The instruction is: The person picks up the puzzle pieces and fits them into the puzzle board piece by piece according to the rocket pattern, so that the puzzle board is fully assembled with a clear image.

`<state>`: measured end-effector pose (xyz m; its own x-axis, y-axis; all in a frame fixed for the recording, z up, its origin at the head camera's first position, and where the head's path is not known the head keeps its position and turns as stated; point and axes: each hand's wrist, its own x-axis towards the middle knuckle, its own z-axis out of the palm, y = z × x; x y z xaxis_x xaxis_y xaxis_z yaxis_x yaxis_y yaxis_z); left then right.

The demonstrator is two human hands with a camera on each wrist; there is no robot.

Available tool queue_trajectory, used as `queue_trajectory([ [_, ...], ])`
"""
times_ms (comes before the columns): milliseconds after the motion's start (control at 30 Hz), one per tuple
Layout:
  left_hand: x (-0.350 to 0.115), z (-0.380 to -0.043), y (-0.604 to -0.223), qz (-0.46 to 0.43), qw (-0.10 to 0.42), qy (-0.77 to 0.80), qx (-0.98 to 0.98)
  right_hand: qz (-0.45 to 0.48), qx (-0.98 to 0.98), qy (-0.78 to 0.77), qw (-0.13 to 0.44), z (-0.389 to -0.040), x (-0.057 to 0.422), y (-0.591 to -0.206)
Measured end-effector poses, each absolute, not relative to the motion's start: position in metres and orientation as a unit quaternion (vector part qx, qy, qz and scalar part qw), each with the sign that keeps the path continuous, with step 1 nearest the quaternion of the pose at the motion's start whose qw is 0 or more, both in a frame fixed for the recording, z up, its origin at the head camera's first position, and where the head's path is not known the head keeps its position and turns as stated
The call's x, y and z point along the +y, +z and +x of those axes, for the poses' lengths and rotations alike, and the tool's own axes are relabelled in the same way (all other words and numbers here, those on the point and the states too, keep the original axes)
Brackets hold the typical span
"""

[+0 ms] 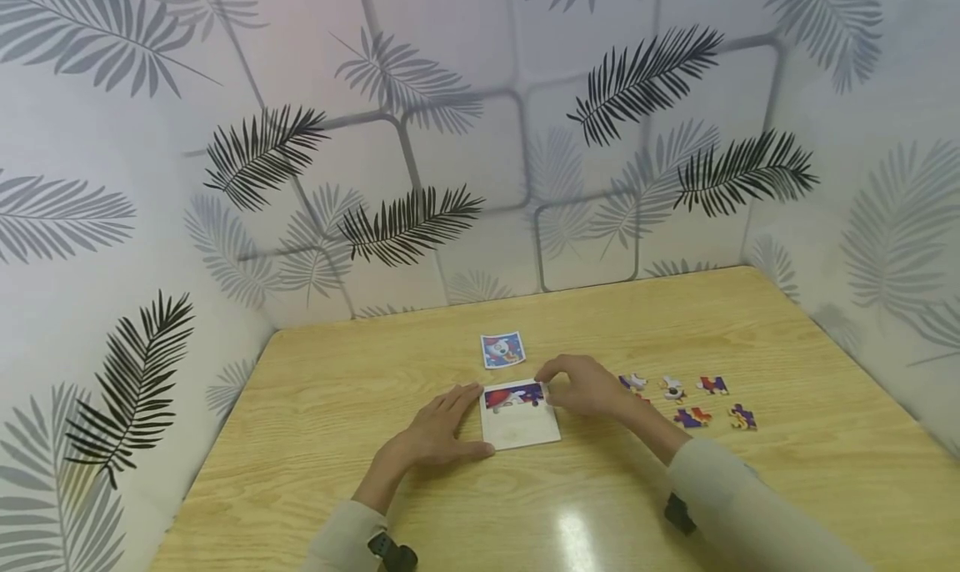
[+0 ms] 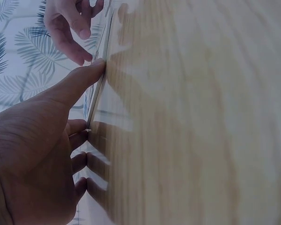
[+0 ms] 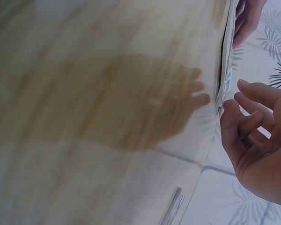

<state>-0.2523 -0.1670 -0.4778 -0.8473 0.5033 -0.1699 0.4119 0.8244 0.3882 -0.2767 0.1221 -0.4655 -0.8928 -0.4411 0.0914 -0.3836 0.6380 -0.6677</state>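
A square white puzzle tray (image 1: pixel 519 432) lies flat on the wooden table, with joined jigsaw pieces (image 1: pixel 504 399) in purple, red and white along its far side. My left hand (image 1: pixel 437 432) rests at the tray's left edge, thumb (image 2: pixel 86 77) at the near corner and the fingers spread towards the far corner. At the far right corner, my right hand (image 1: pixel 587 387) touches the tray's edge by the joined pieces. Its fingers (image 3: pixel 232 122) are loosely bent, with no piece showing between them and the thumb.
A small picture card (image 1: pixel 502 350) of a white cartoon figure lies just beyond the tray. Several loose jigsaw pieces (image 1: pixel 692 418) are scattered to the right of my right hand, one partly hidden by it. A leaf-patterned wall covering (image 1: pixel 465 247) borders the table (image 1: pixel 360 363).
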Motion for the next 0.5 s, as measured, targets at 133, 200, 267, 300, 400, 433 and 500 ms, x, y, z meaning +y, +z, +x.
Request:
queue_trajectory([
  [133,-0.168,-0.252,-0.479,0.241,0.134,0.172,0.946,-0.221,0.902,-0.368,0.049,-0.276,0.127,-0.466],
  [200,-0.168,-0.252,-0.478,0.240,0.134,0.171,0.946,-0.213,0.898,-0.380,0.061,-0.274,0.129,-0.465],
  [267,-0.168,-0.252,-0.478,0.241,0.133,0.169,0.946,-0.207,0.892,-0.394,0.074,-0.273,0.133,-0.463],
  [300,-0.168,-0.252,-0.478,0.242,0.132,0.169,0.946,-0.202,0.890,-0.402,0.079,-0.272,0.135,-0.463],
  [400,-0.168,-0.251,-0.477,0.245,0.131,0.170,0.946,-0.192,0.885,-0.416,0.086,-0.270,0.142,-0.461],
  [433,-0.168,-0.251,-0.477,0.246,0.130,0.171,0.945,-0.189,0.885,-0.417,0.086,-0.270,0.144,-0.461],
  [500,-0.168,-0.251,-0.477,0.249,0.129,0.174,0.944,-0.185,0.883,-0.423,0.088,-0.269,0.149,-0.461],
])
